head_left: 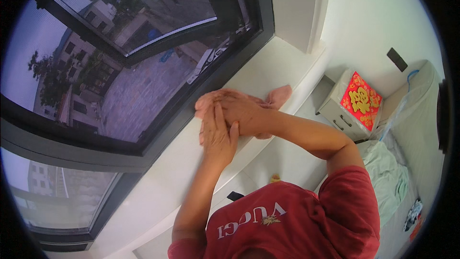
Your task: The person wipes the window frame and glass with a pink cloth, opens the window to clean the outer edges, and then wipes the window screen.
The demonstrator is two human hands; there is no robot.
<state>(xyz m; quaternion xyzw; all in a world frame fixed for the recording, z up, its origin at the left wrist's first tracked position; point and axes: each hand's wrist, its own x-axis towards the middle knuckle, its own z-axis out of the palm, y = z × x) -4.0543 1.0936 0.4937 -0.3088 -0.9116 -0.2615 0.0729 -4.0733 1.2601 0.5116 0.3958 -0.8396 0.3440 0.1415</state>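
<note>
A crumpled pink cloth (279, 97) lies on the white windowsill (268, 69), close to the dark window frame. My right hand (242, 114) is on top of it, with the cloth bunched around and under its fingers. Those fingertips are partly hidden. My left hand (219, 136) rests flat against the fingers of my right hand and the near end of the cloth. Its fingers are stretched out and its thumb stands apart.
The dark window frame (165, 136) runs along the sill, with an opened sash (167, 38) at the upper left. To the right stand a white bedside cabinet (335, 110) with a red and gold decoration (362, 100), and a bed with pale green fabric (385, 175).
</note>
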